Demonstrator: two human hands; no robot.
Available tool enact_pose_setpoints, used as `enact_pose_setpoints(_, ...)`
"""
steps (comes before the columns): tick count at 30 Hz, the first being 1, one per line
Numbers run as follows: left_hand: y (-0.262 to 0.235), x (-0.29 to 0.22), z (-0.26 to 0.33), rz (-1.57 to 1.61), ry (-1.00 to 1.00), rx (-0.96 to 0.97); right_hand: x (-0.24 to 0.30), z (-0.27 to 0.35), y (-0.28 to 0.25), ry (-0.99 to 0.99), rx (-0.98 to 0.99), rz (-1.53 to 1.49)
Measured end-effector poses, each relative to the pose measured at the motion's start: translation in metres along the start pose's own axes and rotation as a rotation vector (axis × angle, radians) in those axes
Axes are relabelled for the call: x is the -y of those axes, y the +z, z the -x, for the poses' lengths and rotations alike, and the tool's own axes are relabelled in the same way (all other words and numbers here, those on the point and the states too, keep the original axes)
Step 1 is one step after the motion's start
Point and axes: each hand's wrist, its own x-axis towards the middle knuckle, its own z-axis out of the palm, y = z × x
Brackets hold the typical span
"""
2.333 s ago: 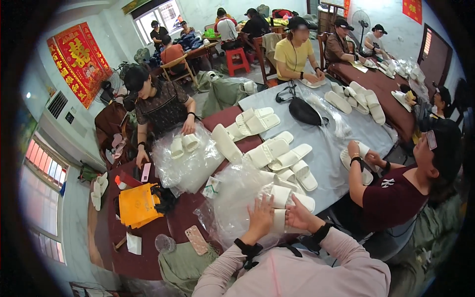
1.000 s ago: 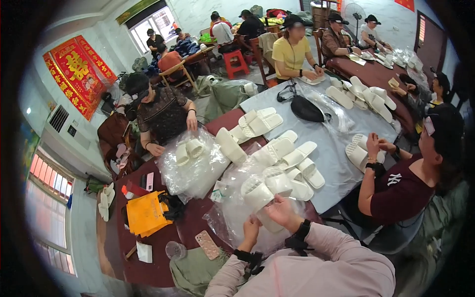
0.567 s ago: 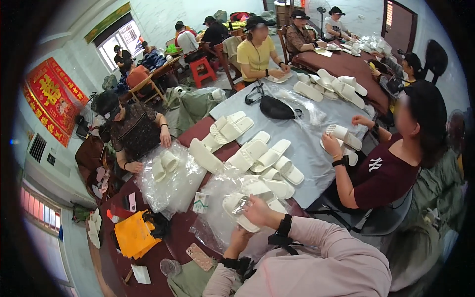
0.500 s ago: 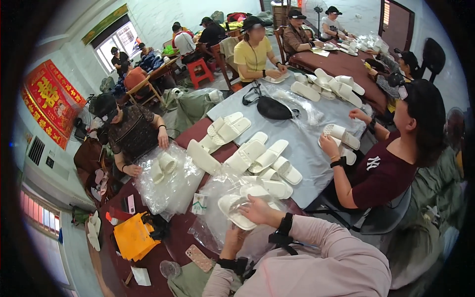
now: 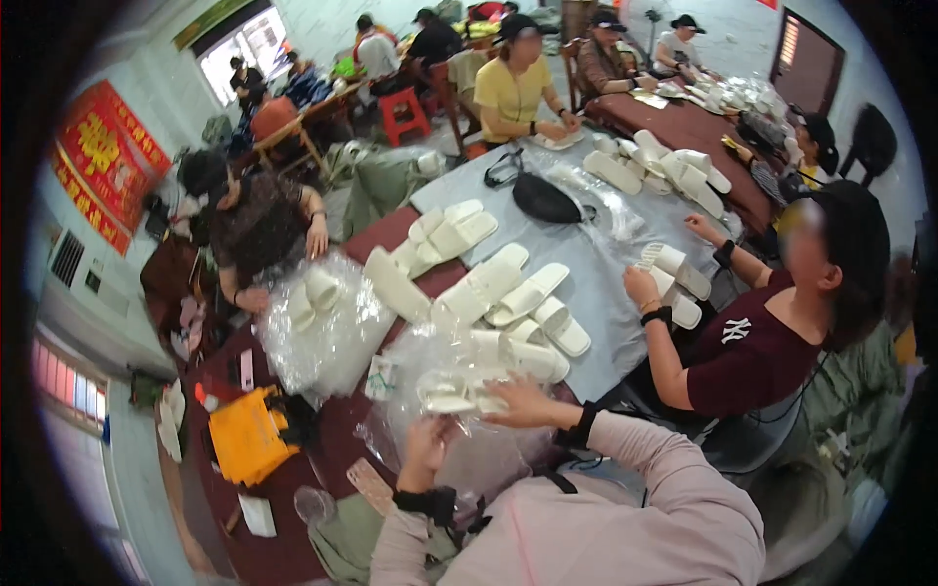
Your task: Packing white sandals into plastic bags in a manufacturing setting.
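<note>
A pair of white slippers (image 5: 447, 391) lies at the near side of the white slipper pile, on clear plastic. My right hand (image 5: 523, 402) reaches in from the right, its fingers closed on the near slipper. My left hand (image 5: 426, 447) is just below the slippers, fingers curled at the edge of a clear plastic bag (image 5: 503, 457). Glare and blur hide how far the slippers sit inside the bag. More white slippers (image 5: 528, 295) are heaped just beyond my hands.
To the left, a co-worker (image 5: 264, 225) handles bagged slippers (image 5: 315, 296). Another co-worker (image 5: 762, 313) sits at the right by a slipper pair (image 5: 674, 278). A black waist bag (image 5: 547, 198) lies on the pale table cover. Near my left arm are a phone (image 5: 369, 485) and an orange bag (image 5: 249, 437).
The slipper in my hands has tipped from raised to flatter and moved slightly away. My left hand has come out from under it, down and left. The whole view has shifted a little.
</note>
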Motion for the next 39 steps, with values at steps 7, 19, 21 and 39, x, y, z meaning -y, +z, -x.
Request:
enact_pose_setpoints(7, 0.006, -0.033, -0.002, 0.105, 0.16, -0.161, -0.015, 0.017, -0.045, -0.36, -0.063, 0.543)
enact_pose_setpoints(19, -0.029, 0.001, 0.018, 0.244, 0.12, -0.344, -0.059, -0.013, 0.02, -0.141, 0.187, -0.126)
enact_pose_setpoints(21, -0.017, 0.006, 0.025, 0.277, 0.119, -0.359, -0.069, -0.022, 0.041, 0.182, 0.065, -0.424)
enact_pose_setpoints(39, -0.022, 0.014, 0.119, -0.347, 0.24, -0.464, 0.002, -0.019, 0.024, 0.109, 0.223, -0.971)
